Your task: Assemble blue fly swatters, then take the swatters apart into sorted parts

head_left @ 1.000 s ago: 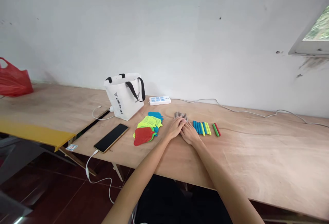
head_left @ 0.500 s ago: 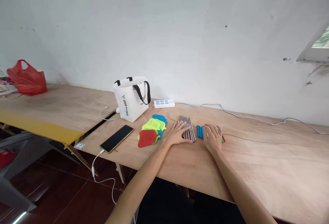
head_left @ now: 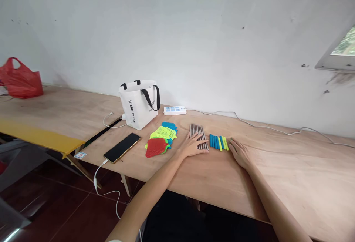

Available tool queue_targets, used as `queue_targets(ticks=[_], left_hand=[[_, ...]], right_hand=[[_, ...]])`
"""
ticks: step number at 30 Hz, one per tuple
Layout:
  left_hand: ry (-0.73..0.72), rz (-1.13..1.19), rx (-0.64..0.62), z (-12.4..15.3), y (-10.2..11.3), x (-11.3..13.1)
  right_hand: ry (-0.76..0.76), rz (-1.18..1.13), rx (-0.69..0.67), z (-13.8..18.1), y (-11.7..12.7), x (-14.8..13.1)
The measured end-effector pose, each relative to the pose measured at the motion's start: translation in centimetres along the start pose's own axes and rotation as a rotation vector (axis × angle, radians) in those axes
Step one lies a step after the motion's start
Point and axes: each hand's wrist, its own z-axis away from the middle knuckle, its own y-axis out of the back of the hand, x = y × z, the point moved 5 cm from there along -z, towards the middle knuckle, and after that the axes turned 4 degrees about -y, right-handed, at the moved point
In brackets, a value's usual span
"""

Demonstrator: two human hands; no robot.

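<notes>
My left hand [head_left: 192, 147] lies with spread fingers across a row of thin metal rods [head_left: 196, 128], which are lined up side by side on the wooden table. Right of them is a row of short blue and yellow-green tubes [head_left: 215, 142] that look like handles. At that row's right end rests my right hand [head_left: 240, 154], its fingers stretched out and touching or covering the last pieces; what lies beneath is hidden. Left of my left hand, perforated fly swatter heads overlap in a pile, with a red fly swatter head [head_left: 155, 148] at the front and blue and yellow-green ones behind.
A smartphone [head_left: 122, 148] on a white cable lies near the table's front left edge. Behind it stand a white bag [head_left: 141, 110] with black handles and a power strip [head_left: 174, 110] by the wall. A red plastic bag [head_left: 23, 83] sits on the neighbouring table.
My right hand has shifted right along the coloured tubes, uncovering more of the blue and yellow-green ones. The left hand stays on the rods. The view has turned slightly right.
</notes>
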Motion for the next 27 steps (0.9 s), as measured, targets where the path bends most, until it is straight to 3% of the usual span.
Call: queue_targets(ticks=[15, 27], left_hand=[[0.091, 0.024, -0.029, -0.6, -0.2, 0.1], [0.058, 0.053, -0.062, -1.0, 0.0, -0.8]], right_hand=[[-0.059, 0.106, -0.016, 1.5, -1.3, -0.8], [-0.100, 0.108, -0.050, 9.7, 1.4, -4.8]])
